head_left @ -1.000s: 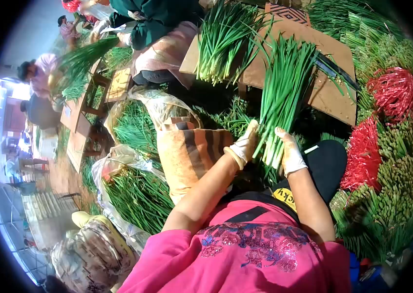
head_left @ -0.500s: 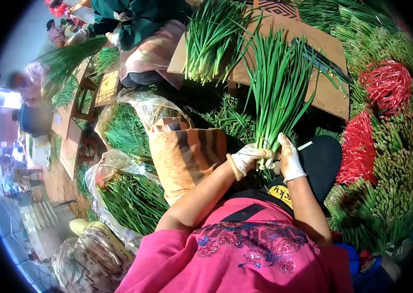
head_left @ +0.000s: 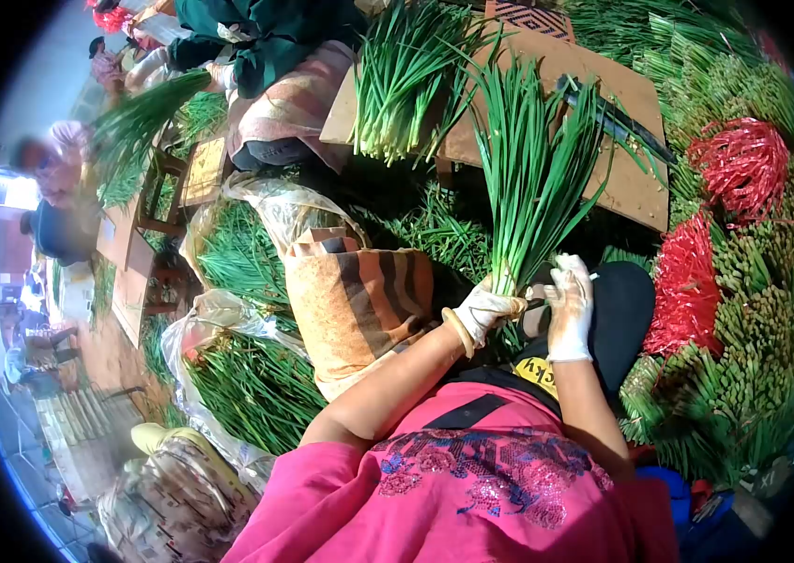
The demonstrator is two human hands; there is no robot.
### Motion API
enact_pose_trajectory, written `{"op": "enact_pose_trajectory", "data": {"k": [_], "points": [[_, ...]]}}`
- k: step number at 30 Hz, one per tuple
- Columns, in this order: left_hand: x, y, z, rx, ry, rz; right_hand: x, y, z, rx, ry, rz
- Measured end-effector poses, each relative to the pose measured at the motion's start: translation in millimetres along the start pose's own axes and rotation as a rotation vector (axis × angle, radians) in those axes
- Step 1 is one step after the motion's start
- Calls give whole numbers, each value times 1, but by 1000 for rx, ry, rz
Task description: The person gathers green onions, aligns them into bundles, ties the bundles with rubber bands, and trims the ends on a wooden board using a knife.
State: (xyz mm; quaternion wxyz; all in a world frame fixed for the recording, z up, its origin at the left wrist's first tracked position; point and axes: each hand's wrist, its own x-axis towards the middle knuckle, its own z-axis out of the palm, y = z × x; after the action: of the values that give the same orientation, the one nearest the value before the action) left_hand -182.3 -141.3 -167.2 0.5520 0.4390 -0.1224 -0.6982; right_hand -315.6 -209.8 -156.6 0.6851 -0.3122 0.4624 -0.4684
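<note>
My gloved left hand (head_left: 491, 308) is wrapped around the pale lower ends of a bunch of green chives (head_left: 533, 178). The long leaves fan upward and away from me, overlapping the near board in this view. Just right of the stems is my gloved right hand (head_left: 568, 305), its thumb apart from its slightly bent fingers. A pale stalk end (head_left: 594, 277) shows beside its fingertips, over my dark-covered knee (head_left: 624, 314); the rest of it is hidden behind the hand.
A wooden board (head_left: 636, 192) holds another chive bunch (head_left: 406, 84) and a long dark blade-like tool (head_left: 618, 122). Red plastic ties (head_left: 688, 286) lie on stacked bundles (head_left: 763, 319) at right. Bags of chives (head_left: 251, 385) stand left. A co-worker in dark green (head_left: 266, 42) sits opposite.
My right hand has come away from the stem ends, moving slightly right with its fingers loosening. The left hand keeps its hold, shifted slightly left. The co-worker's chives have swung a little.
</note>
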Motion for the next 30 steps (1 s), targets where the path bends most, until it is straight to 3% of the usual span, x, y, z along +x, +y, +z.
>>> {"op": "enact_pose_trajectory", "data": {"k": [1, 4, 7, 9, 10, 11, 12, 13, 16, 17, 19, 20, 21, 23, 24, 25, 27, 29, 30], "points": [[-2, 0, 4, 6, 23, 36, 2, -6, 0, -38, -71, -186], [-3, -5, 9, -9, 46, 114, -24, -39, 27, -760, -259, -451], [5, -19, 4, 23, 48, 199, -16, -37, 28, -1263, -435, -408], [2, -15, 0, -9, 33, 196, -5, -32, 21, -1175, -503, -516], [-6, 1, 4, 93, 36, 143, -3, -40, 23, -922, -526, -231], [-5, 3, -9, 94, 26, -48, -2, -52, 25, -662, -534, 46], [-3, -2, -13, 63, 12, -43, -2, -69, 29, -377, -534, 125], [-2, -5, -14, 31, -1, -36, -1, -92, 29, -390, -538, 53], [-1, 7, -15, -181, -120, -108, 0, -138, 29, 18, -448, -124], [5, 4, -20, -257, -187, -139, 5, -152, 26, 104, -518, -108], [9, 7, -18, -193, -136, -209, 15, -171, 13, -223, -656, -23], [12, 7, -19, -121, -109, -262, 20, -175, 19, -750, -608, 85], [16, 9, -22, -56, -144, -308, 23, -163, 25, -1251, -495, -112], [11, 19, -16, -27, -134, -303, 44, -140, 19, -1701, -330, -740], [11, 18, -15, -31, -111, -288, 48, -144, 33, -1431, -394, -445], [6, 24, -13, -8, -143, -275, 53, -147, 50, -1294, -447, -303], [5, 23, -5, 6, -29, -288, 71, -131, 67, -1254, -493, -429], [7, 22, -4, 71, -64, -222, 96, -113, 85, -1173, -482, -451], [15, 12, -11, 144, -42, -206, 100, -108, 100, -1296, -413, -574]]}}
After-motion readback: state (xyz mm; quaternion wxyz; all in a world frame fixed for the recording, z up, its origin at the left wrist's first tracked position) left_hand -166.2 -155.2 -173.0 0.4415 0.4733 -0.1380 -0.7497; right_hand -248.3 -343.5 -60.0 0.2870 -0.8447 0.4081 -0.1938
